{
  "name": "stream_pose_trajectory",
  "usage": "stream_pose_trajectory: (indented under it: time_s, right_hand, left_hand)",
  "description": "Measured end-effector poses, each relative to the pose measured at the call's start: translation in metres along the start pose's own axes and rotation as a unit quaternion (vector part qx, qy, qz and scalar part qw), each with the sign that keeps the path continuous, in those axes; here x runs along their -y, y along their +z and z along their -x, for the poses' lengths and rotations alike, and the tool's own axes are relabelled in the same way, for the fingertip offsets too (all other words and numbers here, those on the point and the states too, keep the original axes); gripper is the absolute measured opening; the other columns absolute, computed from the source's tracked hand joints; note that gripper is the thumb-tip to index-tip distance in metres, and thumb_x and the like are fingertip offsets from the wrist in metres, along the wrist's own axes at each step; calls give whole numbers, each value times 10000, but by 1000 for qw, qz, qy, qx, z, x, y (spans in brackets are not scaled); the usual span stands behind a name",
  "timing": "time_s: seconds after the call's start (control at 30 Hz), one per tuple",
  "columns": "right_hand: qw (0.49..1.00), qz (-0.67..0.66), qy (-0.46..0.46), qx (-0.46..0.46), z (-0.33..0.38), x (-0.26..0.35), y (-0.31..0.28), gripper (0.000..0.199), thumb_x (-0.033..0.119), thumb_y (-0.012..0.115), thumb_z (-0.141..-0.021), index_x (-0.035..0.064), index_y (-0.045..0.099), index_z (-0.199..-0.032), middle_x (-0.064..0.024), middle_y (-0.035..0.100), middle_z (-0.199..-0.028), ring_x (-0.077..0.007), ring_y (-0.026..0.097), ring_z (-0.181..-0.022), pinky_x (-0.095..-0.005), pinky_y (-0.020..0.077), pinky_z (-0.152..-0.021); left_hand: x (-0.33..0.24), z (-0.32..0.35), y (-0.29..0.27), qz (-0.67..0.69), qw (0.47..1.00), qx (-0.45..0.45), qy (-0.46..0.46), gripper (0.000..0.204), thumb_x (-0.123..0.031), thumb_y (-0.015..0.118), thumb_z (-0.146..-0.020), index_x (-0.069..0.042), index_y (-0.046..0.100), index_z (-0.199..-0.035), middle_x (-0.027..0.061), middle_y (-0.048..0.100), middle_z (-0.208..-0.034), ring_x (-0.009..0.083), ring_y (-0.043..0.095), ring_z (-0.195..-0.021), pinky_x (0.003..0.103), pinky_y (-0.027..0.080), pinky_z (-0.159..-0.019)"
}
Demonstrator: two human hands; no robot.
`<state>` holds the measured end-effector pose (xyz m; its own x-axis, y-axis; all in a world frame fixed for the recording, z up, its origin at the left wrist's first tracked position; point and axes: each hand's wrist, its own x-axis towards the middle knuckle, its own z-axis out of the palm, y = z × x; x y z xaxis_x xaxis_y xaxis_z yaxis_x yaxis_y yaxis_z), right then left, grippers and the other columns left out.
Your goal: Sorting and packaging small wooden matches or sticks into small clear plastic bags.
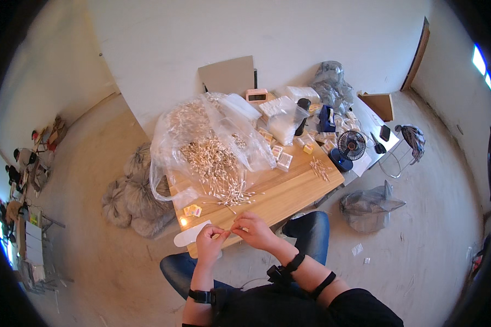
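My left hand (pixel 209 244) and my right hand (pixel 254 232) meet just over the near edge of the wooden table (pixel 262 204). Both have thumb and fingers pinched together, their tips almost touching. Whatever lies between the fingertips is too small to make out. A white card with a rounded end (pixel 190 235) lies beside my left hand. Beyond it sit small yellow-and-white labels or packets (pixel 192 211). A heap of cotton swabs (pixel 213 163) spills toward my hands from a large clear plastic bag (pixel 251 144).
Some swabs (pixel 319 169) lie apart at the right, near a small dark fan (pixel 351 145). Little clear boxes (pixel 283 161), a pink clock (pixel 256 96) and a black bottle (pixel 302 116) stand farther back. Filled grey bags (pixel 142 196) rest on the floor at left, another bag (pixel 370 208) at right.
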<state>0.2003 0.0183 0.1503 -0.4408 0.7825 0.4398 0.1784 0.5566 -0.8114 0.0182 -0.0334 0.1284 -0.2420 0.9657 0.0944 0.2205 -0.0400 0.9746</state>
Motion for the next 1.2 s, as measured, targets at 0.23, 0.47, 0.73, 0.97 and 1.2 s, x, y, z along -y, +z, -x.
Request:
stream_pose_trajectory:
  time_s: [0.23,0.47,0.73,0.97,1.2]
  right_hand:
    - [1000,5,4,-22,-4,0,-5,123,114,755,-765,51,650,-764,-98,584,-800,-303,588,-792,-401,469,-666]
    - [998,2,49,-43,-3,-1,4,112,108,735,-811,53,650,-857,-110,658,-800,-294,636,-726,-382,489,-636]
    - [990,41,122,-55,5,-47,37,110,146,671,-863,45,641,-894,-151,660,-803,-358,637,-763,-409,496,-650]
    - [979,65,191,-32,26,-101,67,181,166,689,-846,14,590,-841,-175,634,-800,-360,630,-776,-416,498,-677]
    - [973,29,206,-100,35,-119,80,224,195,707,-840,10,597,-902,-182,638,-837,-342,637,-797,-407,500,-680]
  left_hand:
    - [-1,-3,-12,54,997,44,25,161,-22,774,-794,-41,616,-822,42,631,-890,133,598,-846,261,472,-792]
    - [-7,2,5,122,983,93,-98,246,-189,626,-964,-17,629,-1139,64,658,-1082,108,587,-933,249,466,-844]
    - [67,-9,27,45,993,50,-94,358,-251,512,-1027,-1,599,-1267,95,660,-1161,164,581,-1102,290,435,-970]
    - [107,-8,31,-102,982,84,-132,431,-338,449,-1038,-29,590,-1302,159,627,-1279,242,573,-1201,339,412,-1025]
    - [104,-6,44,-25,984,46,-173,367,-303,551,-1000,-21,634,-1220,87,682,-1082,149,610,-1003,280,465,-882]
